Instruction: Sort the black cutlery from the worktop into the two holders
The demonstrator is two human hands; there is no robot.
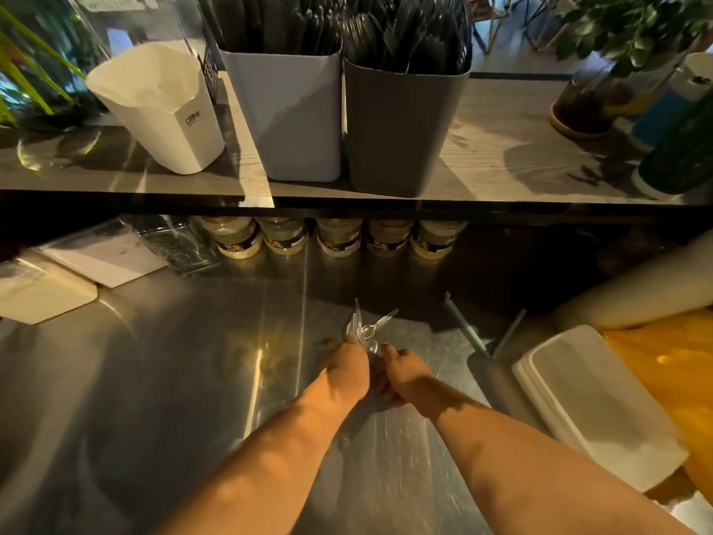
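Both hands are down low over the stainless worktop (193, 380) right now. My left hand (347, 364) is curled tight round a little bunch of clear plastic spoons (366, 330) that fan out the top. My right hand (405, 370) is pressed right up against it with bent fingers, though I honestly can't tell if it's gripping the spoons too or just steadying. Thing is, these are clear, not black, so I reckon they don't belong in either holder. Best move is probably to square the bunch up in one hand and park it aside. All the black cutlery (277, 21) I can spot is already standing in the light grey holder (293, 121) and the dark grey holder (401, 133), side by side on the shelf (501, 148). Both are packed full, so anything extra wants easing in gently. The steel looks shiny and slippery, lots of glare. Around it there's a white tub (166, 121) left of the holders, a row of jars (339, 237) under the shelf, stacked white trays (598, 411) to my right and a potted plant (625, 28) up in the corner. Lighting's dim and warm.
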